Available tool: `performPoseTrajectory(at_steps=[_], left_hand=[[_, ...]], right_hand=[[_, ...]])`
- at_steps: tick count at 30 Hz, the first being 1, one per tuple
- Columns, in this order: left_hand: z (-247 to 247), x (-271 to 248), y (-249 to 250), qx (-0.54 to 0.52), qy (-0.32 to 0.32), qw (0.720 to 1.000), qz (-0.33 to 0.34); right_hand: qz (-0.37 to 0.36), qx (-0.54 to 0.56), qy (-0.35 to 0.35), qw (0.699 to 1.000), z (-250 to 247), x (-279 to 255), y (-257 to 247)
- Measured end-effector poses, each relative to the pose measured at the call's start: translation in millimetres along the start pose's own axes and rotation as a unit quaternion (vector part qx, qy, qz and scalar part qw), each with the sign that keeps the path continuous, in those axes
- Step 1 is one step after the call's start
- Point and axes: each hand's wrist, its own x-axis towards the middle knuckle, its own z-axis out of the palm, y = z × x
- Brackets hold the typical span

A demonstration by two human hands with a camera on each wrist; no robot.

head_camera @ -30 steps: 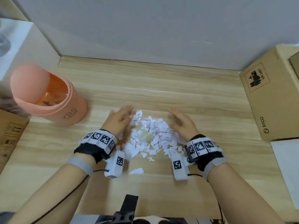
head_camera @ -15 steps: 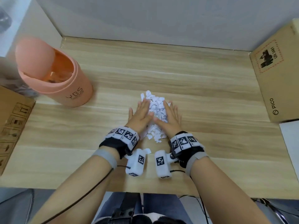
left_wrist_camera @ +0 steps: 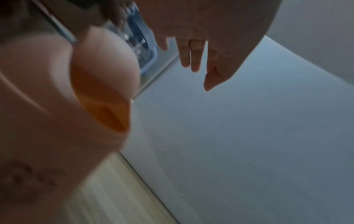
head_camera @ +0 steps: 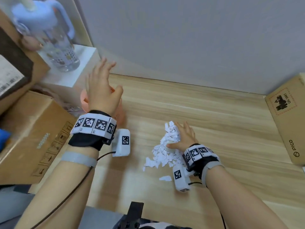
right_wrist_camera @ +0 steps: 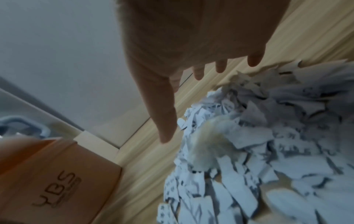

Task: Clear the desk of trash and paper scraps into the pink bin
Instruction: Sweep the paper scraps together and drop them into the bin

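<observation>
Half a second ago both hands are pressed together around the paper scraps (head_camera: 166, 149), squeezing them into one heap. Now the left hand (head_camera: 102, 91) is gone from the heap and is lifted above the pink bin (head_camera: 119, 113), which stands at the left of the worktop (head_camera: 222, 121), beside a cardboard box (head_camera: 33, 134). The left fingers (left_wrist_camera: 191, 57) are spread and straight, and in the left wrist view they hold nothing; the orange opening of the bin is just below them. I cannot tell if the hand touches the bin (the hand hides most of it in the head view).

The right hand (head_camera: 184, 138) alone keeps the heap now. Its fingers (right_wrist_camera: 220, 66) are straight and relaxed, lying against the right side of the scraps, not curled around them. The scraps lie on the worktop, well apart from the bin, and some loose pieces lie spread toward the near edge. A small pale crumpled thing (right_wrist_camera: 206, 144) lies among them.

For the task this seems to mean that the gathering is finished and the next step begins: probably the left hand goes to take the bin or its lid, so that the heap can go in. No scrap is lifted yet, so most of the work is not done.
</observation>
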Motion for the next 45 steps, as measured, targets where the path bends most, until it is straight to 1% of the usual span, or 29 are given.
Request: performPoseTrajectory(at_steps=[2, 3, 5, 7, 8, 9, 11, 14, 16, 19, 21, 24, 27, 30, 32, 36, 38, 40, 43, 45], left_hand=[[-10.9, 6.1, -21.8, 0.084, 0.011, 0.995, -0.057], [-13.8, 7.1, -32.2, 0.098, 0.008, 0.991, -0.086], [-16.5, 6.6, -48.8, 0.068, -0.012, 0.987, -0.148], [-15.4, 4.5, -57.8, -0.003, -0.049, 0.976, -0.212], [-13.9, 2.7, -59.4, -0.021, -0.068, 0.97, -0.23], [-11.9, 0.6, -59.9, -0.019, -0.081, 0.968, -0.235], [-7.6, -2.5, -56.9, 0.008, -0.087, 0.973, -0.215], [4.2, -8.0, -48.3, 0.027, -0.105, 0.979, -0.17], [14.6, -12.5, -41.9, 0.03, -0.125, 0.983, -0.134], [29.6, -21.6, -28.8, 0.031, -0.162, 0.98, -0.109], [35.6, -27.0, -21.0, 0.036, -0.174, 0.979, -0.105], [37.6, -28.4, -14.7, 0.032, -0.201, 0.973, -0.104], [36.9, -22.3, -14.3, 0.025, -0.232, 0.966, -0.107], [39.2, -22.1, -14.9, 0.024, -0.271, 0.957, -0.1], [40.9, -24.6, -14.9, 0.03, -0.294, 0.952, -0.085], [43.7, -26.9, -15.2, 0.011, -0.294, 0.952, -0.08], [45.0, -28.5, -14.0, 0.009, -0.29, 0.954, -0.078], [46.2, -30.3, -12.9, 0.006, -0.284, 0.955, -0.081], [46.6, -32.2, -10.8, 0.005, -0.276, 0.957, -0.085], [46.8, -32.7, -10.1, 0.009, -0.279, 0.956, -0.087]], right_hand=[[0.011, -0.037, -0.027, 0.999, 4.5, 1.3, -5.4], [0.016, -0.049, -0.036, 0.998, 7.0, 1.4, -7.4], [0.025, -0.065, -0.046, 0.997, 12.2, 2.7, -9.8], [0.034, -0.088, -0.048, 0.994, 16.6, 3.1, -9.5], [0.036, -0.097, -0.049, 0.993, 18.4, 3.1, -9.1], [0.037, -0.104, -0.051, 0.993, 20.1, 2.8, -8.4], [0.035, -0.122, -0.051, 0.991, 23.3, 1.1, -7.9], [0.03, -0.164, -0.033, 0.986, 26.6, -2.0, -6.6], [0.018, -0.181, -0.015, 0.983, 26.7, -4.1, -5.2], [-0.001, -0.182, 0.02, 0.983, 23.0, -8.6, 0.2], [-0.015, -0.155, 0.033, 0.987, 20.7, -9.2, 5.9], [-0.031, -0.085, 0.034, 0.995, 17.5, -8.4, 12.0], [-0.021, -0.036, 0.051, 0.998, 7.3, -8.9, 8.0], [-0.027, -0.005, 0.086, 0.996, -11.0, -13.0, -5.6], [-0.03, 0.049, 0.102, 0.993, -25.7, -18.7, -20.0], [-0.07, 0.111, 0.131, 0.983, -55.3, -27.1, -57.8], [-0.093, 0.126, 0.124, 0.98, -68.1, -29.5, -82.0], [-0.099, 0.137, 0.091, 0.981, -76.1, -27.4, -105.0], [-0.064, 0.124, 0.03, 0.99, -76.3, -18.1, -133.1], [-0.032, 0.11, 0.013, 0.993, -73.2, -12.9, -145.1]])
